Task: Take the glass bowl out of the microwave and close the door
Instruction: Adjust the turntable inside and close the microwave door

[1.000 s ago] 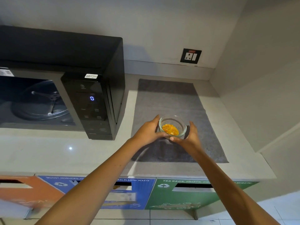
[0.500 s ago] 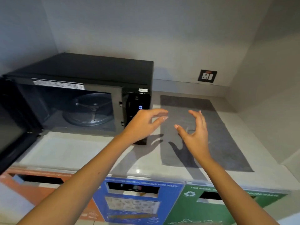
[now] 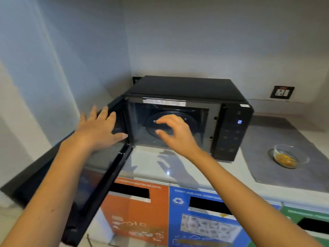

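Note:
The black microwave (image 3: 229, 111) stands on the counter with its door (image 3: 99, 179) swung wide open to the left. Its cavity shows only the turntable (image 3: 188, 120). The glass bowl (image 3: 288, 156), holding orange food, rests on the grey mat (image 3: 292, 138) to the right of the microwave. My left hand (image 3: 99, 129) lies flat, fingers spread, over the upper part of the open door near its hinge side. My right hand (image 3: 175, 132) hovers in front of the cavity opening with fingers loosely curled, holding nothing.
A pale counter (image 3: 151, 164) runs under the microwave. Below it are orange (image 3: 142, 211), blue (image 3: 204, 220) and green (image 3: 302, 220) recycling bin fronts with slots. A wall socket (image 3: 281, 92) sits behind on the right. Walls close in on the left and back.
Both hands let go of the bowl on the mat and moved left. The view swung left; my left hand now rests on the open door and my right is before the cavity.

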Demonstrator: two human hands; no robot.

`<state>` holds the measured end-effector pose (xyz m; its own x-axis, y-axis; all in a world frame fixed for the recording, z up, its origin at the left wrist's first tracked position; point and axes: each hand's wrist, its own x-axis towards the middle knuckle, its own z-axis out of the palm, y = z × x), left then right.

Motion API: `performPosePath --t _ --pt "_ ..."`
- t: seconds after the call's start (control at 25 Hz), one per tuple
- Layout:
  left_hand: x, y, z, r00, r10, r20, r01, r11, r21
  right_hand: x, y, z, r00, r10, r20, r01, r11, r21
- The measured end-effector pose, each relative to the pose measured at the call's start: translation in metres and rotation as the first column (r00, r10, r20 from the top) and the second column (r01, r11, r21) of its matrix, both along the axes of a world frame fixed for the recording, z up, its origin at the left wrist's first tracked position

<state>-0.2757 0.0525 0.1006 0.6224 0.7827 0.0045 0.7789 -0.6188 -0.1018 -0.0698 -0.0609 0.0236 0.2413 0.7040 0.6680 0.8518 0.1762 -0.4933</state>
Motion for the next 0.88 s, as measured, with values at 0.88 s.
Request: performPosePath --t 0.88 --pt "0.001 -0.067 -0.004 0.878 -0.468 0.095 0.469 0.806 -0.361 -0.016 0.005 0.071 0.958 0.175 -0.225 -0.263 0.848 -0.460"
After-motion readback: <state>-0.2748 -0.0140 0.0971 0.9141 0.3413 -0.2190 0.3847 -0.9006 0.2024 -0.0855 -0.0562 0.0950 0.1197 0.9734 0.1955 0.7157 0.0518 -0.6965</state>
